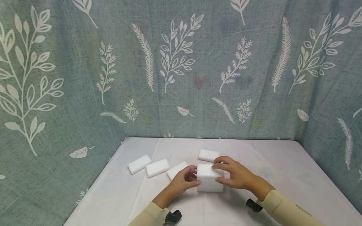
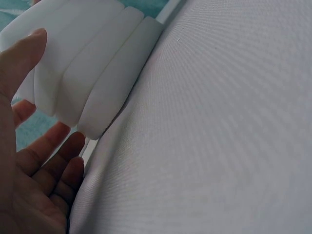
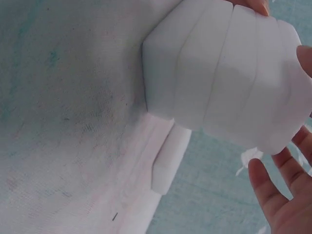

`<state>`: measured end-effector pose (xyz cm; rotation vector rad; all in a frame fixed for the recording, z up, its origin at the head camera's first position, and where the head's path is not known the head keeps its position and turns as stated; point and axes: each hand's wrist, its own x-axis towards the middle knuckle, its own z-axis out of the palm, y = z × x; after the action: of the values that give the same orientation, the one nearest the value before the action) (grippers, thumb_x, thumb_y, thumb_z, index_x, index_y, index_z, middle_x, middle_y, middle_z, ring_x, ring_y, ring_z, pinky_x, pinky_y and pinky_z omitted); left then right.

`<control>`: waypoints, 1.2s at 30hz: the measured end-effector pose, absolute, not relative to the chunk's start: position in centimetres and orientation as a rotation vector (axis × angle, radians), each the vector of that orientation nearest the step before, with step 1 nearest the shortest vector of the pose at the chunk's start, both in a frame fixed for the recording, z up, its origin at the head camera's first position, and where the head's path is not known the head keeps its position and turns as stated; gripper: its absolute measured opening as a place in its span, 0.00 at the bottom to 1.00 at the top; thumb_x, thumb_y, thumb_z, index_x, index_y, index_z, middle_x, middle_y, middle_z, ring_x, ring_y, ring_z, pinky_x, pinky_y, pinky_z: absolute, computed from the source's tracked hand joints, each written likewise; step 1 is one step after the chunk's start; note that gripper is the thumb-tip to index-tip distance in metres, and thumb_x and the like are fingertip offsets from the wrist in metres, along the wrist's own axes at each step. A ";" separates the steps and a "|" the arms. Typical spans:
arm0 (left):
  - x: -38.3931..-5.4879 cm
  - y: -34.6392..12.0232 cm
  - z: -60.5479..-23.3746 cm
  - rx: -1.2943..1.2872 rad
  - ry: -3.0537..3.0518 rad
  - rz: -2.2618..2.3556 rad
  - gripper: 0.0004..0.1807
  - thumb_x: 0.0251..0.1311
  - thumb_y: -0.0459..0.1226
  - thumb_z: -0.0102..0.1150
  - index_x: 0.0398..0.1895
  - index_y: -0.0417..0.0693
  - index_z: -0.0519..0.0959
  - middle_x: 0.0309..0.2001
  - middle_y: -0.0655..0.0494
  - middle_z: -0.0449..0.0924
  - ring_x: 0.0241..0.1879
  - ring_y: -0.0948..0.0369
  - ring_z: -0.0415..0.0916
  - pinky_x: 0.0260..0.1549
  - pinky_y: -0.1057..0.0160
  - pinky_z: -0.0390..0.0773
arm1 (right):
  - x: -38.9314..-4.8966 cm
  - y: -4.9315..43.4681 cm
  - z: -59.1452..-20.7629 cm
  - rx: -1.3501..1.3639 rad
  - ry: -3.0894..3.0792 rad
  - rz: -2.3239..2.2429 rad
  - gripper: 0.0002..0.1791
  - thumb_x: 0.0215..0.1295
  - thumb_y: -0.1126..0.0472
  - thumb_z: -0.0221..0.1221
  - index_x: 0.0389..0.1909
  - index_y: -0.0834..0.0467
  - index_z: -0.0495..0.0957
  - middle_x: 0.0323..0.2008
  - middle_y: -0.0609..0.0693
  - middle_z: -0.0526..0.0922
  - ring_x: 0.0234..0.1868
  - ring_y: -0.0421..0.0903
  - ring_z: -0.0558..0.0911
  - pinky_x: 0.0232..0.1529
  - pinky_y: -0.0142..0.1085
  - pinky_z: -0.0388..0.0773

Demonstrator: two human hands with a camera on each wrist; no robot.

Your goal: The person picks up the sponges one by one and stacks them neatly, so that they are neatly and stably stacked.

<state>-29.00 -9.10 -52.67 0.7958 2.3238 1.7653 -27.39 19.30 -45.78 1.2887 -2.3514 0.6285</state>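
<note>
A stack of white sponge blocks (image 1: 209, 182) stands on the table between both hands, its layers pressed flush and showing as seams in the right wrist view. My left hand (image 1: 183, 182) holds the stack's left end, thumb on the near face and fingers bent toward the far side. From the right, my right hand (image 1: 238, 174) grips the upper layers, thumb in front and fingertips over the top and far edge. Just behind the stack lies a loose white sponge (image 1: 208, 155). Another sponge (image 1: 176, 169) is partly hidden by the left hand.
Two more white sponges, one farthest left (image 1: 139, 164) and one beside it (image 1: 157, 167), lie flat and angled. A pale cloth covers the table (image 1: 282, 175). Blue-green leaf-patterned curtains (image 1: 181, 75) enclose its back and sides. Dark devices (image 1: 253, 205) sit at both wrists.
</note>
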 end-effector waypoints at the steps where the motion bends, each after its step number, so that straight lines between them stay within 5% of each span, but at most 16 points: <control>1: -29.0 -9.1 -52.7 0.794 2.323 1.764 0.29 0.55 0.40 0.71 0.61 0.56 0.73 0.50 0.55 0.79 0.48 0.53 0.77 0.45 0.59 0.76 | -27.4 19.4 -45.8 1.281 -2.360 0.644 0.22 0.57 0.52 0.70 0.52 0.51 0.80 0.55 0.47 0.74 0.56 0.46 0.74 0.50 0.45 0.76; 21: -29.0 -9.3 -52.9 0.836 2.344 1.758 0.29 0.55 0.41 0.71 0.61 0.50 0.73 0.49 0.52 0.80 0.46 0.53 0.78 0.43 0.60 0.77 | -28.0 19.8 -45.4 1.217 -2.236 0.840 0.23 0.54 0.61 0.72 0.51 0.54 0.80 0.53 0.47 0.77 0.53 0.45 0.77 0.49 0.43 0.77; 36: -29.2 -9.2 -52.9 0.825 2.354 1.743 0.29 0.54 0.41 0.71 0.60 0.55 0.73 0.49 0.55 0.80 0.46 0.56 0.77 0.44 0.60 0.77 | -27.4 19.3 -46.2 1.258 -2.304 0.739 0.19 0.55 0.56 0.71 0.47 0.53 0.80 0.52 0.50 0.76 0.53 0.45 0.76 0.48 0.44 0.78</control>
<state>-29.18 -9.18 -52.94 0.8247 2.3538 1.7430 -27.44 19.25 -46.21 1.2583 -2.3041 0.7390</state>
